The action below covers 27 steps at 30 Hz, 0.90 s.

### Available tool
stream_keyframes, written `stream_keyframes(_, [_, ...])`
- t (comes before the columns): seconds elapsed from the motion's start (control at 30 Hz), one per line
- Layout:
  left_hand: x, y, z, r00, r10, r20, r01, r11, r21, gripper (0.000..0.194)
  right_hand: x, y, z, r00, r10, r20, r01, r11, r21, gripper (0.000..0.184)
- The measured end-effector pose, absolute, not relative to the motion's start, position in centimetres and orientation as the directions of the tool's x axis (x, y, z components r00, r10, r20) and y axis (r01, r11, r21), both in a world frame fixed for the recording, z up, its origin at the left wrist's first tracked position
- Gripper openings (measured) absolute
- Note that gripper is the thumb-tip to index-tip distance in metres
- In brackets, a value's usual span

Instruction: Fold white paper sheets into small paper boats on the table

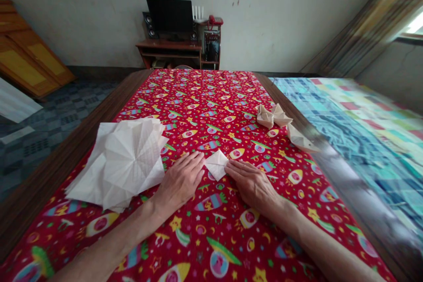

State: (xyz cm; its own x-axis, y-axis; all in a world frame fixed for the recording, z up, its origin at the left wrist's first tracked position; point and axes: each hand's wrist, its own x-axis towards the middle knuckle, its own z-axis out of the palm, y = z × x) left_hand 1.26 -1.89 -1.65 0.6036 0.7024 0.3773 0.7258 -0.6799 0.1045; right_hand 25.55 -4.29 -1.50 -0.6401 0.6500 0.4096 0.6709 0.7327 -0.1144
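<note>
The folded paper point(216, 167) lies between my left fingers point(193, 162) and right fingers point(238, 168), all flat, nearly together, one corner toward the far edge of the counter point(110, 97), the right ones touching it.

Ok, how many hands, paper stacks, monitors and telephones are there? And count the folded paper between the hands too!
Hands: 2, left hand and right hand
Creased white paper stack: 1
Folded white paper: 1
Black monitor: 1
Red telephone: 1
Total: 6
</note>
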Motion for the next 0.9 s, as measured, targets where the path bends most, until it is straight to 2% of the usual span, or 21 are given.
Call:
stream_keyframes(0.13, [2.3,-0.8,-1.0,0.491,0.785,0.377,0.77,-0.594,0.233,0.022,25.2,-4.2,-1.6,-0.601,0.667,0.439,0.692,0.71,-0.132,0.038])
stream_keyframes(0.3, [3.9,0.4,-0.6,0.417,0.863,0.286,0.84,-0.486,0.242,0.017,24.8,-4.0,-1.6,-0.55,0.696,0.462,0.727,0.671,-0.145,0.027])
stream_keyframes(0.43, [4.4,1.1,-0.8,0.419,0.869,0.263,0.754,-0.494,0.432,0.022,24.3,-3.5,-1.1,-0.503,0.728,0.466,0.768,0.623,-0.145,0.02])
stream_keyframes(0.57, [4.6,1.1,-0.2,0.38,0.876,0.296,0.67,-0.482,0.565,0.026,23.9,-2.4,0.1,-0.461,0.759,0.46,0.824,0.558,-0.097,0.035])
stream_keyframes(0.67, [4.7,0.5,0.8,0.365,0.854,0.37,0.649,-0.518,0.557,0.028,23.5,-1.5,1.5,-0.463,0.738,0.491,0.846,0.533,-0.002,0.038])
stream_keyframes(0.73, [4.7,0.0,1.6,0.398,0.803,0.443,0.651,-0.588,0.48,0.027,23.2,-0.9,2.5,-0.504,0.729,0.463,0.826,0.564,0.01,0.023])
stream_keyframes(0.8, [4.5,-0.3,2.3,0.438,0.741,0.509,0.649,-0.653,0.391,0.022,23.2,-0.3,3.0,-0.532,0.732,0.426,0.778,0.621,-0.095,0.013])
stream_keyframes(0.87, [4.1,-0.4,2.7,0.463,0.694,0.552,0.638,-0.693,0.336,0.014,23.3,0.3,3.1,-0.493,0.752,0.438,0.695,0.643,-0.322,0.015])
stream_keyframes(0.9, [3.8,-0.3,2.6,0.462,0.682,0.567,0.633,-0.701,0.328,0.017,23.4,0.7,2.8,-0.449,0.771,0.453,0.632,0.632,-0.448,0.015])
